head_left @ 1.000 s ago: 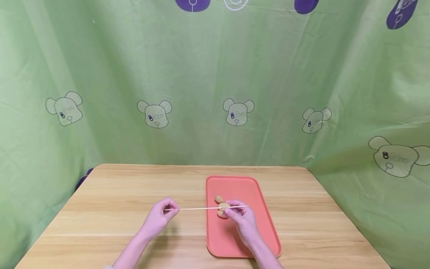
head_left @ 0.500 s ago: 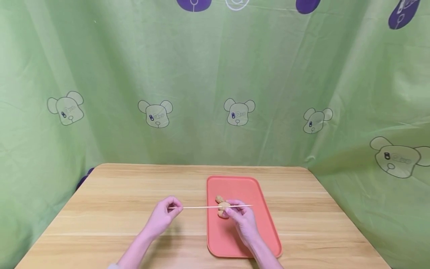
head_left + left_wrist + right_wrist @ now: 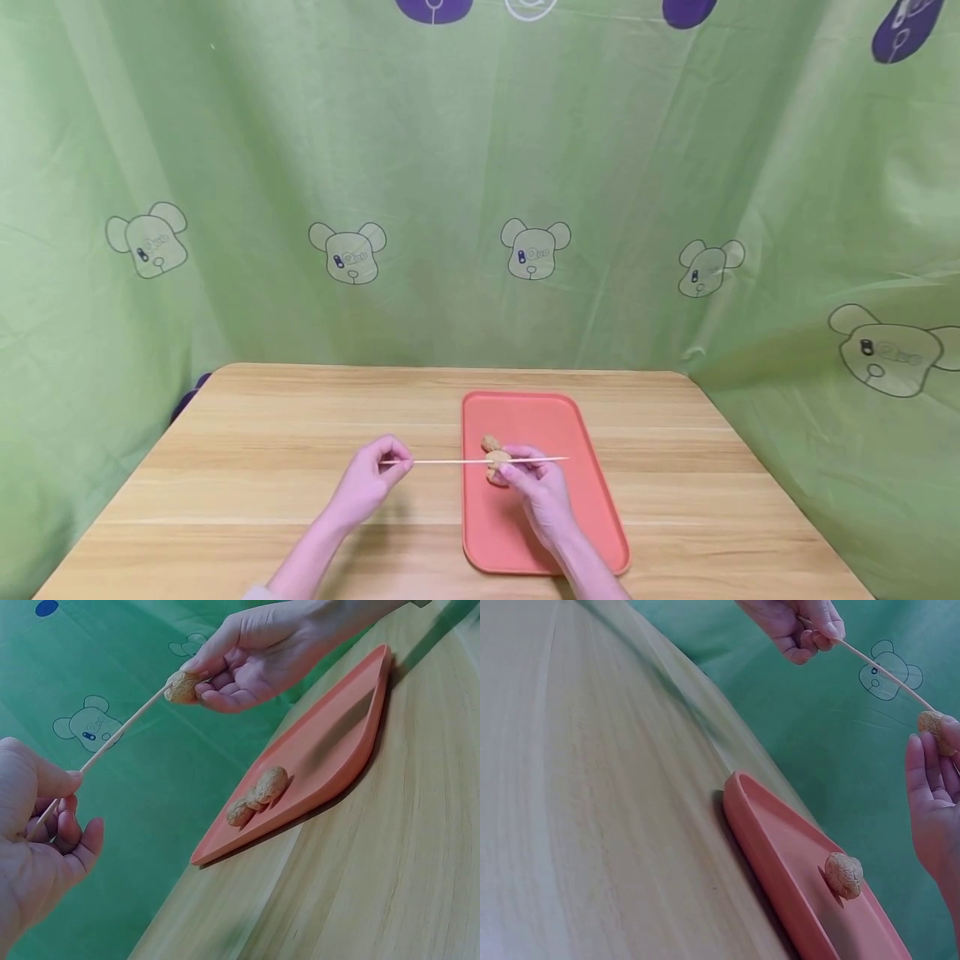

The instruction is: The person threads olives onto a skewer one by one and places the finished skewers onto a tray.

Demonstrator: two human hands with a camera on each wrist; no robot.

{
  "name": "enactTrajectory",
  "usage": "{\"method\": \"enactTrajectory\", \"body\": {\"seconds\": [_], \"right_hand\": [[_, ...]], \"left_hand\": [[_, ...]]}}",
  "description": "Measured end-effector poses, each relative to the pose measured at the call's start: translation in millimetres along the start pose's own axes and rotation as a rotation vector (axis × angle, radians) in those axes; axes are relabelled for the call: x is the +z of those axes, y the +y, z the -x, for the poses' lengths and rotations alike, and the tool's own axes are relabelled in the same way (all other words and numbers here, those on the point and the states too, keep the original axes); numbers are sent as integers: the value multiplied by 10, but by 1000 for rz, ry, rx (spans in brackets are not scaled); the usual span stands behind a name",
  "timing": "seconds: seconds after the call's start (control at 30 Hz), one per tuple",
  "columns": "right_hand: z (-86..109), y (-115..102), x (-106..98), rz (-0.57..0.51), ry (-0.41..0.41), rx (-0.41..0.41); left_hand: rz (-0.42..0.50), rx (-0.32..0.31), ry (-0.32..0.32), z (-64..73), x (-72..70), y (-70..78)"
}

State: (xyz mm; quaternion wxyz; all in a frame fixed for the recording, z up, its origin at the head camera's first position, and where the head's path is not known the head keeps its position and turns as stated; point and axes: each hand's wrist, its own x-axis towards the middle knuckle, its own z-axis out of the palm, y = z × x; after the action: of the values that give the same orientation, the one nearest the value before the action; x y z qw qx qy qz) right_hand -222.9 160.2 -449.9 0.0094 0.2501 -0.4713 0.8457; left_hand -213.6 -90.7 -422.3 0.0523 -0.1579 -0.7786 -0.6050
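Observation:
My left hand (image 3: pixel 367 482) pinches a thin wooden skewer (image 3: pixel 450 461) near its left end. The skewer lies almost level and runs through a tan, wrinkled ball (image 3: pixel 181 688) of what looks like fried food. Thumb and fingers of my right hand (image 3: pixel 546 493) hold that ball above the tray (image 3: pixel 517 546). Past the ball, the pointed end sticks out to the right over the right hand. More balls of the same kind (image 3: pixel 271 784) rest close together on the tray below, partly covered by the right hand in the head view.
The coral-red tray has a low raised rim and stands right of centre on a wood-grain table (image 3: pixel 300 417). A green curtain (image 3: pixel 442 167) with bear-face prints hangs behind the table and along both sides.
My left hand has moved a little to the right with the skewer. The pointed end now reaches farther past the ball, while the right hand and ball have hardly moved.

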Motion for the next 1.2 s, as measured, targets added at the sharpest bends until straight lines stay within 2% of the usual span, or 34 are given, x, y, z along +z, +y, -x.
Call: {"method": "enactTrajectory", "body": {"seconds": [0.23,0.5,0.83,1.2], "right_hand": [[3,18,19,21,22,16],[-2,36,55,20,30,31],[0,56,87,1,49,37],[9,76,115,-18,49,64]], "left_hand": [[0,-10,1,-1,15,5],[-3,-40,4,23,20,126],[7,-21,6,-16,38,-3],[31,-13,5,9,83,71]]}}
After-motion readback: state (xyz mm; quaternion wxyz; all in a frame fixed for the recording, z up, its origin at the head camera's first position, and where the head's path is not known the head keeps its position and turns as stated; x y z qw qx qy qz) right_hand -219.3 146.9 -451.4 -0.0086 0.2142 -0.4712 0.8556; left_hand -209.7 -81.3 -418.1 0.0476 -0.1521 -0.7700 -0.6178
